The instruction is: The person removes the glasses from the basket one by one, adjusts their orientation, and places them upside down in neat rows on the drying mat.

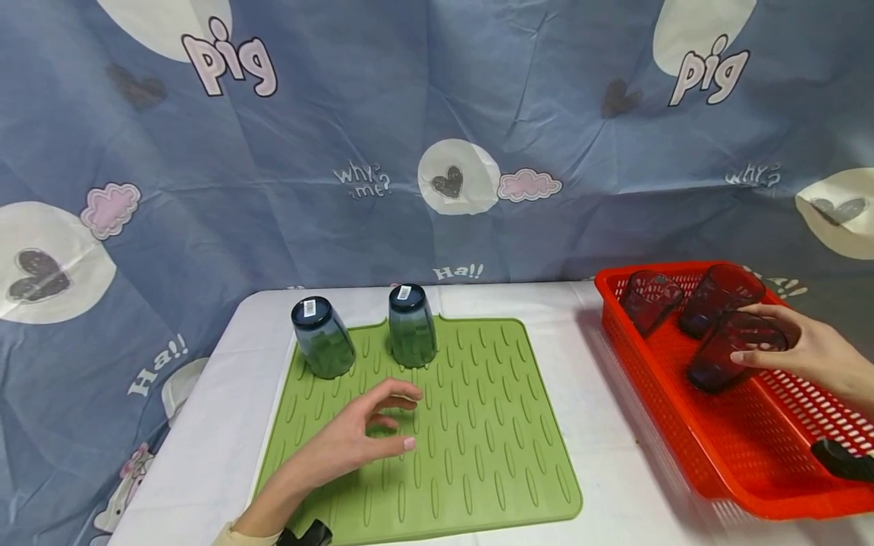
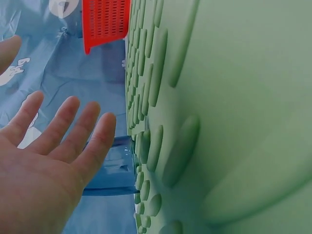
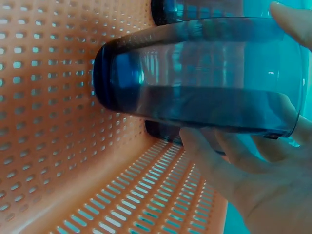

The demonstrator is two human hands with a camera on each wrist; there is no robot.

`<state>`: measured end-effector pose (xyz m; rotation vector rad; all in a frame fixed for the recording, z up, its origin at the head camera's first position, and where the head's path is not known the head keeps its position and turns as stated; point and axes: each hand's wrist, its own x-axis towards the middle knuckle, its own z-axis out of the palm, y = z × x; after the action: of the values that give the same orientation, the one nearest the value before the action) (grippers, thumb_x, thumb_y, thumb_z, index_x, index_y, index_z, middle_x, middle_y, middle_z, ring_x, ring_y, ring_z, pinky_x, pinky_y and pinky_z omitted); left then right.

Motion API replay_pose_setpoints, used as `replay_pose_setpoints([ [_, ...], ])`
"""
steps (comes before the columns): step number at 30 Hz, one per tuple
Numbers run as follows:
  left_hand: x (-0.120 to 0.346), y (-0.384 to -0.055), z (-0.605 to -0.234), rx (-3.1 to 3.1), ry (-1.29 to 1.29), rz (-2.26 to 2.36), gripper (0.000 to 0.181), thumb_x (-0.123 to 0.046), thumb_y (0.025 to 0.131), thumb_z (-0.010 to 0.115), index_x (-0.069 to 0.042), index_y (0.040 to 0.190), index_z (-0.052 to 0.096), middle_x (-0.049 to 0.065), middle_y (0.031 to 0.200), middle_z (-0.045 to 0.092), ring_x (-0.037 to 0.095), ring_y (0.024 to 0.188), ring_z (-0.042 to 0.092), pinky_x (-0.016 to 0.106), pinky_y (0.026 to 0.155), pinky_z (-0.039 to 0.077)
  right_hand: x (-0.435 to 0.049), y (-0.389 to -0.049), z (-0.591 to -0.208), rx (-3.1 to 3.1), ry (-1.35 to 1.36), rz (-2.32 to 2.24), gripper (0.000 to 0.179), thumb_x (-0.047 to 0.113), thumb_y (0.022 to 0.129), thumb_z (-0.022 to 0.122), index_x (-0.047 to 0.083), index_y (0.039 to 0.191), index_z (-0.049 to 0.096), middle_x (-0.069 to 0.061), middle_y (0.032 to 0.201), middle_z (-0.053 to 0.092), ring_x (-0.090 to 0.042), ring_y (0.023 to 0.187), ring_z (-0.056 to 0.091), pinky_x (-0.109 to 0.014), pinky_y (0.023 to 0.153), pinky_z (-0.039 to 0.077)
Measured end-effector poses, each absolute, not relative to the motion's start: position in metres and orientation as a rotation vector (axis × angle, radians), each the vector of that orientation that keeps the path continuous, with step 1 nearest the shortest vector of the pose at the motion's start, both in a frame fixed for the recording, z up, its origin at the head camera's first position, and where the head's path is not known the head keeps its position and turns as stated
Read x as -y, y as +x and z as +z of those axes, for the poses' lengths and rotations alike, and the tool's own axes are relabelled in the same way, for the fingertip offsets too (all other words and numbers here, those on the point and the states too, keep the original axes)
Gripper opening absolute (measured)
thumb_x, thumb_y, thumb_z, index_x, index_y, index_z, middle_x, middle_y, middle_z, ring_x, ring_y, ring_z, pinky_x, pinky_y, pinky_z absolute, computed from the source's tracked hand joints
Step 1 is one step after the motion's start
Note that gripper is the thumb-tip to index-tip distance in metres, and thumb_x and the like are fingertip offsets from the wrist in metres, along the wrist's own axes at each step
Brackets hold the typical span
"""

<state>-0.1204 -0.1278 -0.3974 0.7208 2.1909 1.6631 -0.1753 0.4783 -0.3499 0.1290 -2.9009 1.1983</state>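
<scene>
In the head view, my right hand [image 1: 815, 349] grips a dark-tinted drinking glass [image 1: 724, 356] near its rim, inside the red basket [image 1: 676, 432]. The right wrist view shows thumb and fingers on opposite sides of that glass, its base close to the basket floor. Two similar glasses, one at the left [image 1: 649, 299] and one at the right [image 1: 720, 296], stand behind it. My left hand [image 1: 362, 428] hovers over the green mat [image 1: 492, 440], holding nothing, its fingers loosely bent. Beyond it, two blue glasses, one left [image 1: 324, 341] and one right [image 1: 412, 330], stand upside down on the mat.
A white cloth [image 1: 587, 425] covers the table under the mat and basket. Behind the table hangs a blue printed curtain [image 1: 369, 235]. The basket has raised, perforated walls around the glasses.
</scene>
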Motion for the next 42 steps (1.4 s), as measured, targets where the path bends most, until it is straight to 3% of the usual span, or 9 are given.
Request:
replay_pose_setpoints([
  [6, 0.129, -0.120, -0.398, -2.198, 0.733, 1.659, 0.048, -0.011, 0.089, 0.072, -0.022, 0.131, 0.053, 0.012, 0.136, 0.052, 0.034, 0.126, 0.048, 0.055, 0.102, 0.043, -0.476, -0.173, -0.345, 2.907, 0.105, 1.145, 0.075, 0.019, 0.085, 0.079, -0.004, 0.140, 0.034, 0.030, 0.097, 0.057, 0.005, 0.086, 0.062, -0.017, 0.065, 0.054],
  [10, 0.129, -0.120, -0.398, -2.208, 0.747, 1.655, 0.047, -0.011, 0.089, 0.072, -0.022, 0.131, 0.053, 0.012, 0.134, 0.053, 0.034, 0.125, 0.049, 0.054, 0.101, 0.043, -0.475, -0.169, -0.340, 2.898, 0.076, 1.009, 0.077, 0.023, 0.082, 0.082, -0.002, 0.140, 0.037, 0.021, 0.104, 0.053, 0.013, 0.082, 0.055, -0.017, 0.060, 0.050],
  [13, 0.129, -0.120, -0.398, -2.208, 0.752, 1.650, 0.046, -0.011, 0.090, 0.072, -0.022, 0.130, 0.053, 0.013, 0.133, 0.053, 0.034, 0.124, 0.049, 0.053, 0.101, 0.044, -0.474, -0.166, -0.337, 2.863, 0.065, 0.956, 0.079, 0.023, 0.080, 0.084, -0.001, 0.139, 0.038, 0.023, 0.101, 0.051, 0.016, 0.079, 0.051, -0.016, 0.057, 0.048],
  [17, 0.130, -0.120, -0.397, -2.212, 0.740, 1.642, 0.046, -0.012, 0.090, 0.072, -0.023, 0.131, 0.053, 0.012, 0.133, 0.054, 0.033, 0.124, 0.050, 0.052, 0.101, 0.044, -0.471, -0.163, -0.332, 2.789, 0.106, 1.019, 0.078, 0.016, 0.080, 0.084, -0.002, 0.140, 0.038, 0.032, 0.092, 0.054, 0.009, 0.076, 0.058, -0.017, 0.056, 0.051],
  [24, 0.130, -0.120, -0.396, -2.206, 0.720, 1.642, 0.045, -0.013, 0.090, 0.072, -0.022, 0.131, 0.054, 0.011, 0.133, 0.054, 0.032, 0.125, 0.050, 0.054, 0.101, 0.043, -0.461, -0.159, -0.321, 2.754, 0.144, 1.008, 0.073, 0.012, 0.081, 0.082, 0.003, 0.139, 0.040, 0.032, 0.091, 0.056, 0.007, 0.076, 0.060, -0.018, 0.056, 0.052],
  [28, 0.130, -0.120, -0.397, -2.220, 0.710, 1.639, 0.046, -0.013, 0.090, 0.073, -0.023, 0.130, 0.054, 0.011, 0.134, 0.053, 0.032, 0.124, 0.050, 0.054, 0.102, 0.043, -0.455, -0.156, -0.317, 2.695, 0.166, 1.076, 0.066, 0.006, 0.081, 0.081, 0.018, 0.135, 0.044, 0.030, 0.092, 0.058, 0.006, 0.075, 0.062, -0.016, 0.056, 0.052],
  [32, 0.130, -0.120, -0.399, -2.234, 0.711, 1.636, 0.046, -0.013, 0.089, 0.073, -0.022, 0.130, 0.054, 0.012, 0.134, 0.053, 0.032, 0.124, 0.050, 0.054, 0.102, 0.043, -0.449, -0.152, -0.313, 2.584, 0.219, 1.141, 0.070, -0.005, 0.079, 0.078, 0.033, 0.129, 0.046, 0.029, 0.097, 0.058, 0.008, 0.076, 0.062, -0.012, 0.057, 0.051],
  [38, 0.130, -0.119, -0.400, -2.243, 0.682, 1.627, 0.047, -0.015, 0.089, 0.073, -0.019, 0.132, 0.053, 0.014, 0.137, 0.051, 0.036, 0.123, 0.051, 0.054, 0.100, 0.043, -0.435, -0.145, -0.302, 2.492, 0.223, 0.978, 0.071, -0.004, 0.071, 0.084, 0.018, 0.132, 0.055, 0.031, 0.101, 0.056, 0.016, 0.082, 0.055, -0.003, 0.065, 0.043],
  [42, 0.130, -0.118, -0.399, -2.250, 0.651, 1.617, 0.047, -0.016, 0.089, 0.074, -0.021, 0.131, 0.054, 0.012, 0.138, 0.050, 0.034, 0.123, 0.051, 0.053, 0.101, 0.043, -0.423, -0.139, -0.294, 2.437, 0.226, 0.960, 0.075, -0.007, 0.068, 0.084, 0.017, 0.133, 0.056, 0.030, 0.103, 0.056, 0.014, 0.087, 0.053, -0.001, 0.069, 0.041],
])
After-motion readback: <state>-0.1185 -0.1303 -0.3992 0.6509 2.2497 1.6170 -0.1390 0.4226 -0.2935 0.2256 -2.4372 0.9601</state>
